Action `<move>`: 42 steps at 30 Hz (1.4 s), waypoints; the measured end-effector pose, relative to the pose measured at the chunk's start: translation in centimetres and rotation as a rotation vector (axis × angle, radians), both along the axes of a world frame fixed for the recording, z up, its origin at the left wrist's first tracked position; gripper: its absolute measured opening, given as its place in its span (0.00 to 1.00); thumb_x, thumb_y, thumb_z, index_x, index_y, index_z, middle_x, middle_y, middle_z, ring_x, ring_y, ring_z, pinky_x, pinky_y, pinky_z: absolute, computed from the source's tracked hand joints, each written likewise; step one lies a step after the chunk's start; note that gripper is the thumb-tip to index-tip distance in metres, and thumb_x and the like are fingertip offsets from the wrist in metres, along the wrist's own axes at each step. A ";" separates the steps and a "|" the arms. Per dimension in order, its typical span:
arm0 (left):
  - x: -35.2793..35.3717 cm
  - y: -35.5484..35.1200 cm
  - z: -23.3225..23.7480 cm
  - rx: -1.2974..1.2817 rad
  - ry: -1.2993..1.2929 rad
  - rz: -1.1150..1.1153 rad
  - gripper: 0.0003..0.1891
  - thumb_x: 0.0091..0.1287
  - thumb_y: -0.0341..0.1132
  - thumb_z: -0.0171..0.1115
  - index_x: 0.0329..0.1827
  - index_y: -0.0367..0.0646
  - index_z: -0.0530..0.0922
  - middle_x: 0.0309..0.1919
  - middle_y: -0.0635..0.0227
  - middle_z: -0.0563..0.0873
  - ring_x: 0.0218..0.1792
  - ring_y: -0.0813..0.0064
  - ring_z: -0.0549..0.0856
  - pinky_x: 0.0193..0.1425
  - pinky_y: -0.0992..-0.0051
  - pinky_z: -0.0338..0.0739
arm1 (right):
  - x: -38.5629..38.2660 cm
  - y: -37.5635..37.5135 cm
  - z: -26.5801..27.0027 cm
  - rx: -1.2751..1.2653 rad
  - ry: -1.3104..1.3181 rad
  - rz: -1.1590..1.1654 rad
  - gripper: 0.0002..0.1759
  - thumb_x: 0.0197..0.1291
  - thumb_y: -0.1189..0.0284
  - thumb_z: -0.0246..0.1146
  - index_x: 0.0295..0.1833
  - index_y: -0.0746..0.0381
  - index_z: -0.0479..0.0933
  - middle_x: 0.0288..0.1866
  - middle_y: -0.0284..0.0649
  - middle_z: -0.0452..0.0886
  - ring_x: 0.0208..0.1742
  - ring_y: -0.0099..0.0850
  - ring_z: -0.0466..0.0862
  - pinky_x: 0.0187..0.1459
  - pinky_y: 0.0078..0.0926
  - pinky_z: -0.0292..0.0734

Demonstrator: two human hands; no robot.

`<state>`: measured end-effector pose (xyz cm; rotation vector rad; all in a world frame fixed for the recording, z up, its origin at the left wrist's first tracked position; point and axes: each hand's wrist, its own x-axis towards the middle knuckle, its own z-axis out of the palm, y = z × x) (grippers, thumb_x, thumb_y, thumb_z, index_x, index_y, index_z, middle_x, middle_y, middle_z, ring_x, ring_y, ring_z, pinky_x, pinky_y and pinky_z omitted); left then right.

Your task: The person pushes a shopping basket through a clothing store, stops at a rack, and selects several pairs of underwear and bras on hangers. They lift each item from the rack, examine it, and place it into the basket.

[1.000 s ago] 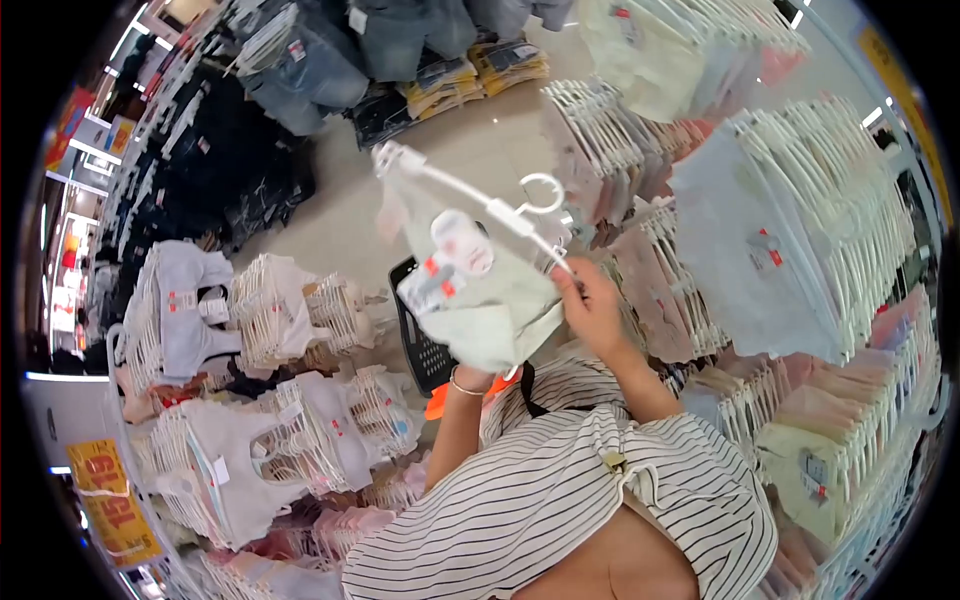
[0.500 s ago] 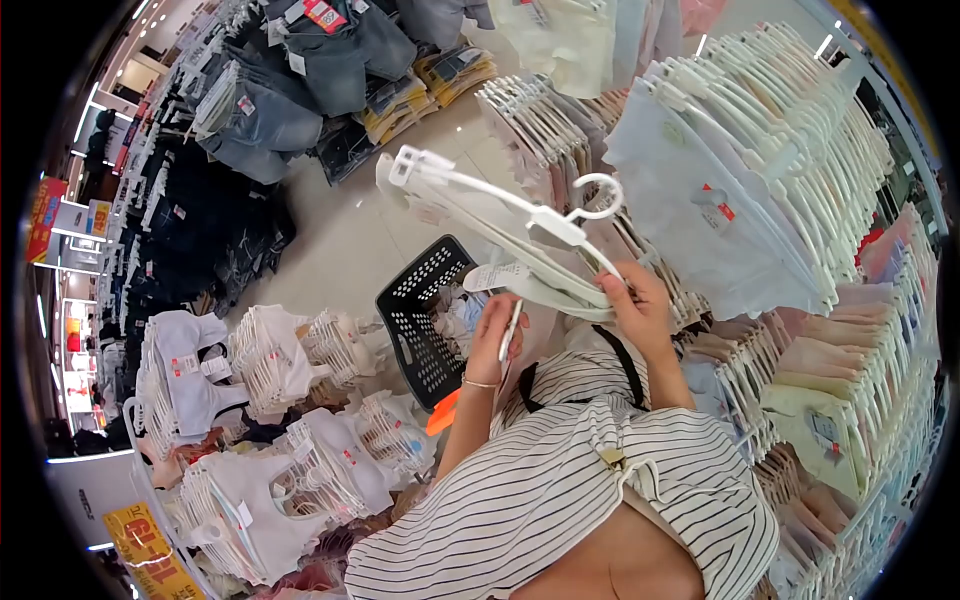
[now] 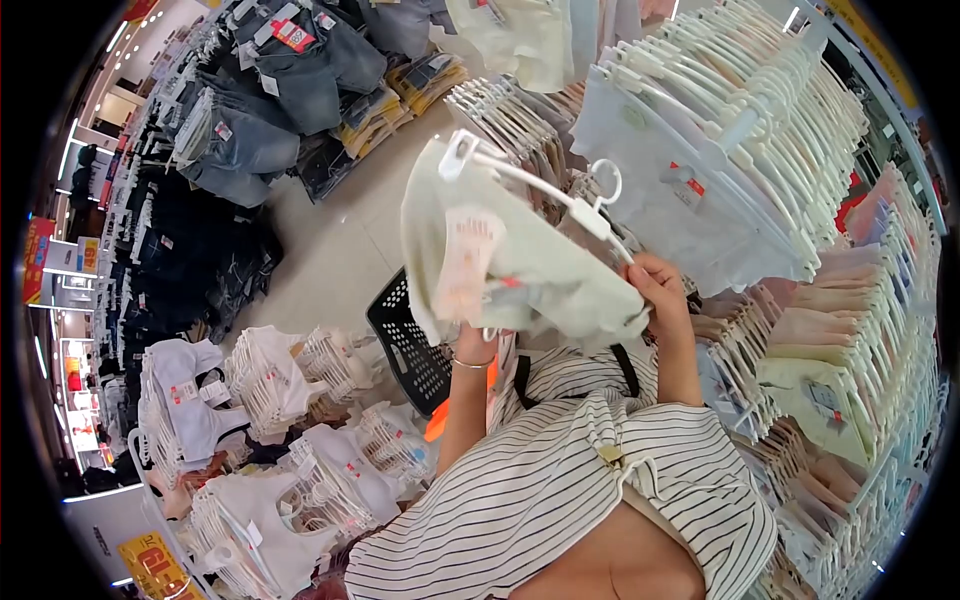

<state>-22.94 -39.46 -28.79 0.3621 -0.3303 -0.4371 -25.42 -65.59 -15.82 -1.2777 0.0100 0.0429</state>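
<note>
My right hand (image 3: 660, 295) is closed on the right end of a white plastic clip hanger (image 3: 592, 218). From the hanger hangs a pale cream garment (image 3: 560, 285), tilted and spread toward me; its exact kind is not clear. A blurred pinkish-white printed tag (image 3: 470, 240) lies in front of its left part. Below that tag is my left hand (image 3: 475, 345), with a bracelet on the wrist. Its fingers are mostly hidden behind the garment and tag, and a small white hook-like piece shows beside them.
A black perforated basket (image 3: 415, 360) stands beyond my left forearm, partly covered by the garment. Underwear on white hangers (image 3: 740, 130) fills racks at right. Bras (image 3: 185, 385) hang at lower left. Denim shorts (image 3: 325, 75) hang at upper left, above tiled floor (image 3: 340, 240).
The hanger has turned so the garment's broad face shows instead of its edge. My left hand has moved slightly left and down, its fingers now covered. The head view has shifted slightly.
</note>
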 end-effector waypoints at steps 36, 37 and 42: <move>-1.1 4.3 1.9 0.251 0.502 0.778 0.25 0.62 0.27 0.50 0.64 0.47 0.59 0.60 0.68 0.64 0.62 0.70 0.65 0.61 0.55 0.61 | -2.8 -4.8 -14.7 -1.462 0.052 -0.463 0.11 0.60 0.64 0.54 0.35 0.61 0.69 0.30 0.47 0.77 0.29 0.50 0.76 0.26 0.40 0.71; -1.0 4.3 2.3 0.214 0.481 0.724 0.25 0.61 0.27 0.51 0.63 0.49 0.61 0.56 0.69 0.68 0.60 0.74 0.66 0.60 0.56 0.63 | -2.5 -4.6 -14.3 -1.479 0.143 -0.426 0.11 0.61 0.64 0.53 0.37 0.61 0.70 0.33 0.47 0.77 0.32 0.49 0.77 0.29 0.41 0.72; -1.1 2.9 4.7 0.099 0.450 0.670 0.24 0.61 0.30 0.50 0.62 0.51 0.61 0.52 0.69 0.70 0.58 0.76 0.67 0.61 0.59 0.63 | -2.8 -3.0 -11.2 -1.738 0.353 -0.175 0.19 0.60 0.62 0.53 0.52 0.63 0.67 0.49 0.49 0.74 0.48 0.48 0.75 0.47 0.42 0.70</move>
